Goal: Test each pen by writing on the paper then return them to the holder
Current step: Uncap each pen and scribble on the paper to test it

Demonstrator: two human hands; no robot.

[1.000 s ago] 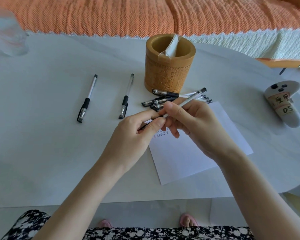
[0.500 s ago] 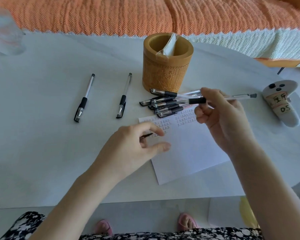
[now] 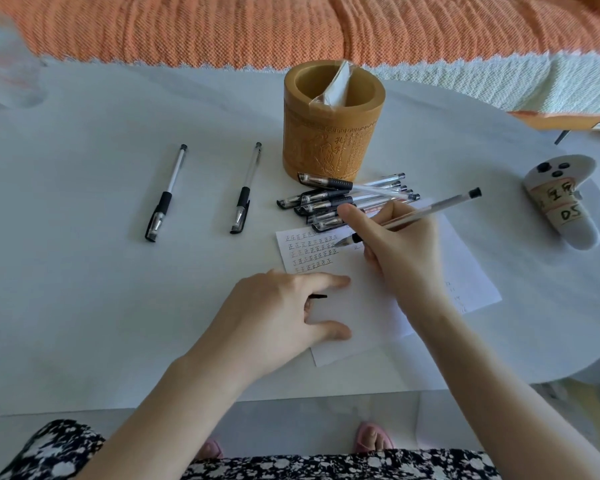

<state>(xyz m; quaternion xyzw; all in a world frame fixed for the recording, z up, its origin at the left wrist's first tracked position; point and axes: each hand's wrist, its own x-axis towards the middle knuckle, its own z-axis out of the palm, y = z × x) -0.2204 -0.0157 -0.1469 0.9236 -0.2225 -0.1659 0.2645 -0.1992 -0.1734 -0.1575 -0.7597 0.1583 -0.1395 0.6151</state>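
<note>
My right hand [image 3: 400, 247] grips an uncapped clear pen [image 3: 440, 206], its tip touching the white paper [image 3: 368, 310] just right of several rows of written marks. My left hand [image 3: 281, 313] lies flat on the paper's left edge and pinches a black pen cap [image 3: 318, 296] between its fingers. A pile of several capped pens [image 3: 340, 199] lies between the paper and the carved bamboo holder [image 3: 333, 133], which has white tissue sticking out. Two more capped pens lie apart on the left, one [image 3: 167, 194] farther out and the other [image 3: 246, 188] nearer the holder.
A white game controller [image 3: 561, 202] with taped labels lies at the right of the white table [image 3: 84, 289]. An orange and white cloth [image 3: 291, 26] runs behind the table. The table's near edge sits just above my patterned lap.
My hands pulled the cap off the pen. My right hand swung the pen out to the right, then brought its tip down onto the paper. My left hand dropped flat on the sheet with the cap.
</note>
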